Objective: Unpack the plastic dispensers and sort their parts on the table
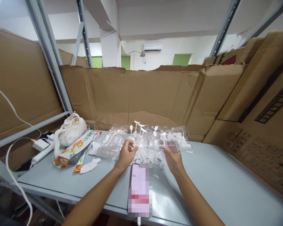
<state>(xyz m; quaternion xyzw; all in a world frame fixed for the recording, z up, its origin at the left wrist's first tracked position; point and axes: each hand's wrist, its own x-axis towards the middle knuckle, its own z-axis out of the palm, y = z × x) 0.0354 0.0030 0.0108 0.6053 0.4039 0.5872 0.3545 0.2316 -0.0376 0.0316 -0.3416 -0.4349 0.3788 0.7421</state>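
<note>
My right hand [173, 158] is wrapped round a clear plastic bottle [171, 143], which lies on its side in the grip and points left. A white part shows at the bottle's left end. My left hand [126, 154] hovers left of it, fingers loosely curled and thumb apart, with nothing visible between them. Just beyond the left hand are several white pump heads [141, 129] with stems, some standing up. Between and below my hands spreads a pile of small white caps [151, 156]. Behind the bottle, a clear bag [187, 146] contains more clear and white parts.
A phone [139, 188] lies before the pile, with a cable at its lower end. To the left are crumpled clear plastic [112, 141], a printed box [79, 147], a white cloth bag [72, 128], a tissue [91, 165] and a power strip [42, 153]. Cardboard [141, 94] walls the back.
</note>
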